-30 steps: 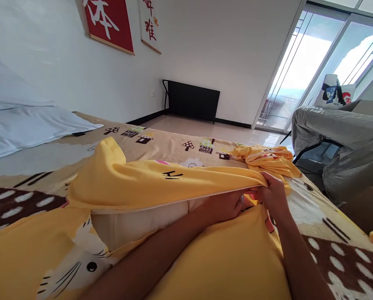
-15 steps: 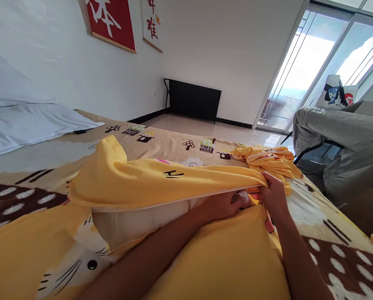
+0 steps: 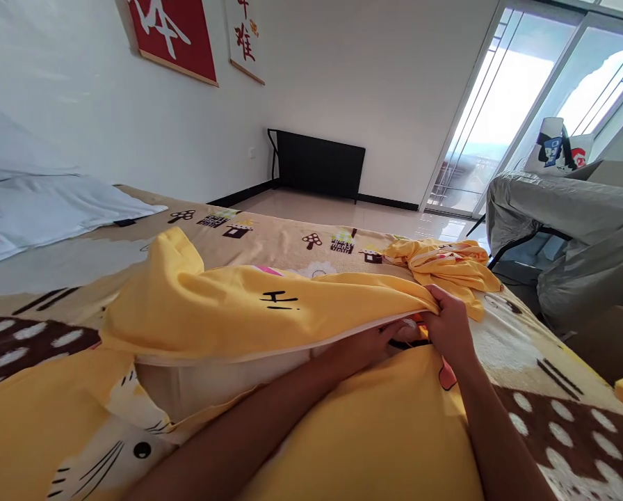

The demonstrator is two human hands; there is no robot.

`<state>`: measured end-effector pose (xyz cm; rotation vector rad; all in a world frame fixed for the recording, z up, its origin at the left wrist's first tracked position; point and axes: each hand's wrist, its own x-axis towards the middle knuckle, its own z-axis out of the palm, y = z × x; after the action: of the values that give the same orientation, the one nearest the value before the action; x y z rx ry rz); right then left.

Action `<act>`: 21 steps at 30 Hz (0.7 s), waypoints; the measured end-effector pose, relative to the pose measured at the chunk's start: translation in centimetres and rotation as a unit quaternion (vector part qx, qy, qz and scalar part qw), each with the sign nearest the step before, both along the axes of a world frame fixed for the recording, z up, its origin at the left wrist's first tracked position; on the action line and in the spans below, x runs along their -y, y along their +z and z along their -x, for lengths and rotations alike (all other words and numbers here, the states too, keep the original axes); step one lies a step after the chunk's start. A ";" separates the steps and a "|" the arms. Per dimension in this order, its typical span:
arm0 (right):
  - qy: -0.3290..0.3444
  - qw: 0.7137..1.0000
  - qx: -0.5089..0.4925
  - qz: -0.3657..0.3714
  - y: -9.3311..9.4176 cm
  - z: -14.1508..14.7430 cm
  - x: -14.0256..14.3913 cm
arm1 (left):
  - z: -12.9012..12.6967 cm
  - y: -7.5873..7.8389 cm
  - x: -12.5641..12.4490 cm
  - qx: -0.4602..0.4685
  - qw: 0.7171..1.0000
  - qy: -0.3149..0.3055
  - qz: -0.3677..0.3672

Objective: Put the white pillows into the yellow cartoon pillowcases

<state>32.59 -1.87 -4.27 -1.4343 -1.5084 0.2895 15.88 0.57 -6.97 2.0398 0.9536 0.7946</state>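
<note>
Yellow cartoon-print pillowcase (image 3: 270, 306), lying at centre of the patterned blanket (image 3: 551, 390), its open edge toward 3 o'clock with the cream pillow (image 3: 201, 379) showing inside. Right hand (image 3: 450, 327) pinches the top hem; left hand (image 3: 377, 342) has slid slightly deeper under that hem since a second ago, its grip hidden, cannot tell. The stuffing appears to be continuing, the corner not yet seated.
</note>
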 end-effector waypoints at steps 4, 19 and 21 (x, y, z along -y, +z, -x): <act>0.014 1.000 -0.015 0.021 0.0 0.1 0.0 | 0.1 -0.1 0.2 0.022 0.997 0.004 0.079; 0.040 0.998 -0.024 0.034 0.0 0.3 0.0 | -1.1 -0.7 0.0 0.202 0.972 -0.026 0.117; 0.043 0.998 -0.022 0.038 0.1 0.4 0.1 | -1.3 -1.1 -0.2 0.199 0.972 -0.008 0.125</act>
<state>32.18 -1.92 -4.21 -1.4143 -1.5394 0.4328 17.16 0.73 -8.02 1.5910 0.7626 0.9773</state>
